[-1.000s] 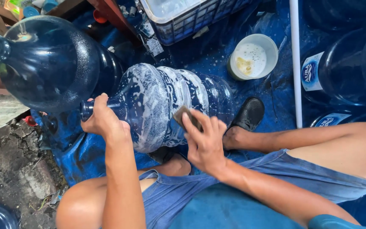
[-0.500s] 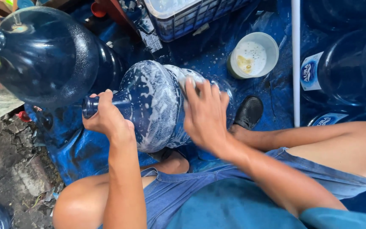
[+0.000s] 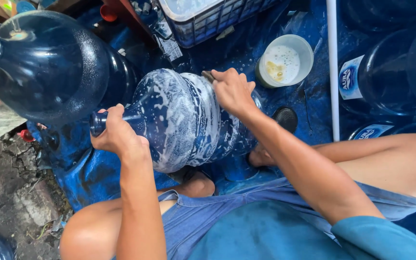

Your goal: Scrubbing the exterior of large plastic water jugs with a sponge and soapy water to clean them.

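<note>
Lying on its side across the person's lap and the blue tarpaulin (image 3: pixel 314 91), the large translucent blue plastic water jug (image 3: pixel 184 120) is streaked all over with white soap foam, its neck pointing left. The left hand (image 3: pixel 119 135) has its fingers wrapped tight around that neck, just behind the mouth. The right hand (image 3: pixel 232 89) lies on the far upper side of the jug's ribbed body, fingers curled together and pressed down on a small dark scrubbing pad (image 3: pixel 208 75), of which only one corner peeks out past the knuckles.

Scrubbing the outside of the jug appears to be the step in hand, with lather already covering most of the near face. Reaching what is left would likely call for turning the jug by its neck (the wet plastic looks slippery, so a firm hold matters) while the pad works along the ribs.

Far right of the jug stands a round white plastic bowl of soapy liquid (image 3: pixel 285 60). Another big blue jug (image 3: pixel 49 67) rests at the far left, and a white-and-blue plastic crate (image 3: pixel 208 19) sits beyond.
</note>
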